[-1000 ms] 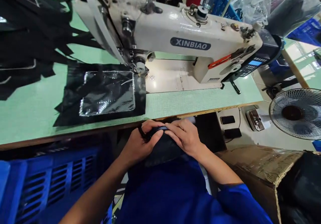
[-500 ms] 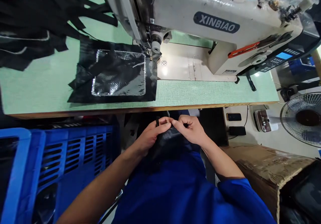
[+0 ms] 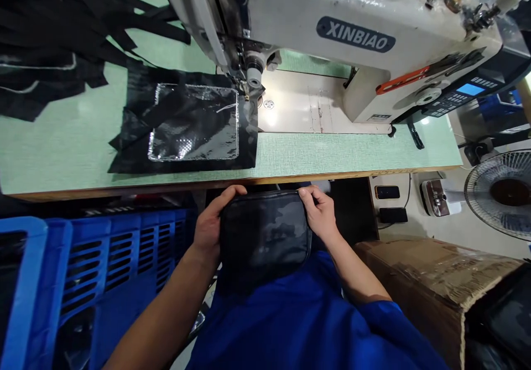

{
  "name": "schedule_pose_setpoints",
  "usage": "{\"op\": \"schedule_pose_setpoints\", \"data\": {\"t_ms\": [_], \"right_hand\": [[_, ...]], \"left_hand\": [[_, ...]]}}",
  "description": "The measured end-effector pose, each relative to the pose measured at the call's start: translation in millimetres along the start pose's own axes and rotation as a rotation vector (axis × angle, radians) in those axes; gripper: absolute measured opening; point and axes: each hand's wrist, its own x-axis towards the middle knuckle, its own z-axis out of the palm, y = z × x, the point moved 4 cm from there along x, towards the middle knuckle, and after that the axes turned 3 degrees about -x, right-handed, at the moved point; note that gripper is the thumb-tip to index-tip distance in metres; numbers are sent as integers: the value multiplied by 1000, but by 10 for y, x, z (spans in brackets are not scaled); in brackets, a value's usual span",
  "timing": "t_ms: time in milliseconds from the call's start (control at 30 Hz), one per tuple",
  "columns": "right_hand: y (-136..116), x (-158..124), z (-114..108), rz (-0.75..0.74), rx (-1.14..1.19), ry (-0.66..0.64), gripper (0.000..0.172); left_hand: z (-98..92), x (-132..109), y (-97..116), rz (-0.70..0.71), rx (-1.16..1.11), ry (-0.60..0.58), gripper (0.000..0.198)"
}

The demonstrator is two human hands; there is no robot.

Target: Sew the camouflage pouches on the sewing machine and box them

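Pouch: soft, light, I'd guess; grip far corners.
Left hand: I'm holding one.
Right hand: pinching the other.

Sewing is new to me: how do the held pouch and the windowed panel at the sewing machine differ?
The camouflage pouch is held by the left hand and right hand; the windowed panel lies on the green table. The panel has a clear window; the pouch's visible face has none. Both look mostly black.
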Motion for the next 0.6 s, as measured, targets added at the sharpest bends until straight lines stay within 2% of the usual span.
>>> {"op": "schedule_pose_setpoints", "data": {"t_ms": [100,200,333,433,500,567,600], "right_hand": [[-98,-30,58,151,193,-64,76],[-197,-94,153,270,390,-134,82],[-236,-124,244,289,490,-239,87],[-219,-16,90,175,330,-252,91],[-253,99,-133,11,82,-108,87],[-372,169,-309,-201,-150,63,72],[-453,176,-324,-307,-240,81,62]], "left_hand": [[-60,63,62,81,17,4,42],[-43,102,151,117,78,-59,41],[76,79,255,167,95,-145,51],[187,43,333,237,136,-223,63],[227,25,376,283,180,-242,72],[242,3,396,319,237,-231,81],[252,-12,388,318,271,-230,85]]}}
